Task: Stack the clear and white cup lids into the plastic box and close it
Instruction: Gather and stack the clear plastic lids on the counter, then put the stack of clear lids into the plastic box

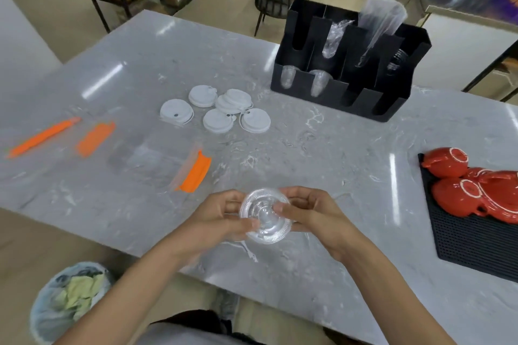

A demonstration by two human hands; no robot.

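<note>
Both hands hold a small stack of clear dome lids (265, 216) just above the near edge of the marble counter (336, 148): the left hand (221, 218) curls round the stack's left rim, the right hand (305, 211) pinches its right side. The sound course is probably to square the rims before carrying the stack to the clear plastic box (145, 159) with orange latches (its lid appears to lie open beside it). The white lids (217, 108) lie scattered beyond it.

Both forearms bare, no sleeves, watch or rings seen. Left hand (221, 218), right hand (311, 213): bare. Light grey/white top at bottom edge, dark fabric at lap, beige trousers.
</note>
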